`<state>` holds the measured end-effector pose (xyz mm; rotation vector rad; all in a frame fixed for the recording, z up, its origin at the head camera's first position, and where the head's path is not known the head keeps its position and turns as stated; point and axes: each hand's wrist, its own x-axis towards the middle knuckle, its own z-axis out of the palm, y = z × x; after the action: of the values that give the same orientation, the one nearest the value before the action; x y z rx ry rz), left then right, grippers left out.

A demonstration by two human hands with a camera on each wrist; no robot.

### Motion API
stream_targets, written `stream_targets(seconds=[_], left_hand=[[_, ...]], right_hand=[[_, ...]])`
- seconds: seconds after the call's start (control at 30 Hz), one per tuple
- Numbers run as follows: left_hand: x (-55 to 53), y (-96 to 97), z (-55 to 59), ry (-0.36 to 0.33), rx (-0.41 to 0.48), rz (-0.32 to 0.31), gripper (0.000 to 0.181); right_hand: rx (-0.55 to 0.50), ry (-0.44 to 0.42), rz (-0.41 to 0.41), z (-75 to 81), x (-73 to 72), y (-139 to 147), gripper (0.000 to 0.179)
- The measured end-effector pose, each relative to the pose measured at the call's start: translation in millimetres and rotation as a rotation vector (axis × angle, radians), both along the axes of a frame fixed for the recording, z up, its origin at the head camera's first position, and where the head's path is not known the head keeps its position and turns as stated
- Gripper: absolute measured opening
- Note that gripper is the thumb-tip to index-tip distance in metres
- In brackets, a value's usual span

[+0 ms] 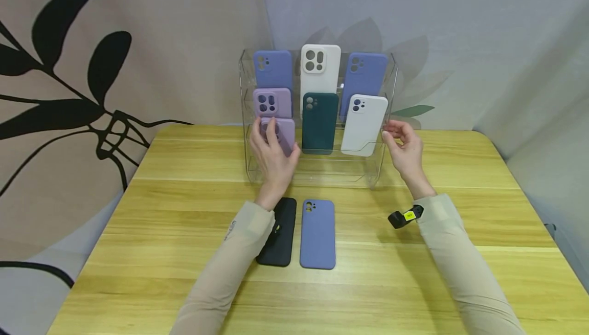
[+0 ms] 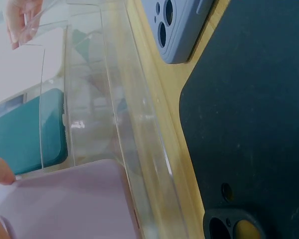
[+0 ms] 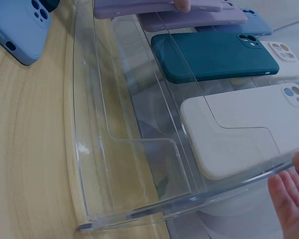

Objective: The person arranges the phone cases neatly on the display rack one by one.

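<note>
My left hand (image 1: 274,163) grips a lilac phone case (image 1: 286,133) by its sides, at the left of a clear acrylic display stand (image 1: 333,180). In the left wrist view, the thumb (image 2: 2,172) meets this case's edge. The right hand (image 1: 406,152) pinches the stand's right side panel; in the right wrist view its fingers (image 3: 286,196) lie outside the panel. Beside the held case stand a dark green phone case (image 1: 319,123) and a white phone case (image 1: 364,125). Behind it leans another lilac case (image 1: 272,101).
Higher tiers hold a left blue case (image 1: 272,69), a larger white case (image 1: 320,76) and a right blue case (image 1: 364,75). On the wooden table (image 1: 368,294), a black case (image 1: 282,238) and a periwinkle case (image 1: 317,235) lie flat before the stand. A patterned curtain (image 1: 184,43) hangs behind.
</note>
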<state>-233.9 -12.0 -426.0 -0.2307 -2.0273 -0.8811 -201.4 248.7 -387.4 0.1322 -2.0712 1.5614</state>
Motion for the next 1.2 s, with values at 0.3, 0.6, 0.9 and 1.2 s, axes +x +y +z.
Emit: stream_targets(seconds=[0.3, 0.6, 0.9, 1.2], left_hand=[[1.3, -1.1, 2.4, -0.003, -0.021, 0.013, 0.069], [0.4, -3.3, 2.2, -0.01, -0.02, 0.02, 0.069], [-1.6, -5.0, -4.2, -0.027, -0.034, 0.069, 0.067], [1.6, -4.0, -12.2, -0.063, -0.036, 0.129, 0.066]], right_hand=[[-0.013, 0.009, 0.015, -0.5, 0.0, 0, 0.024], [-0.006, 0.008, 0.009, -0.8, -0.3, 0, 0.024], [-0.002, 0.011, 0.013, -1.3, -0.7, 2, 0.024], [-0.006, 0.03, 0.023, -1.6, -1.3, 1, 0.024]])
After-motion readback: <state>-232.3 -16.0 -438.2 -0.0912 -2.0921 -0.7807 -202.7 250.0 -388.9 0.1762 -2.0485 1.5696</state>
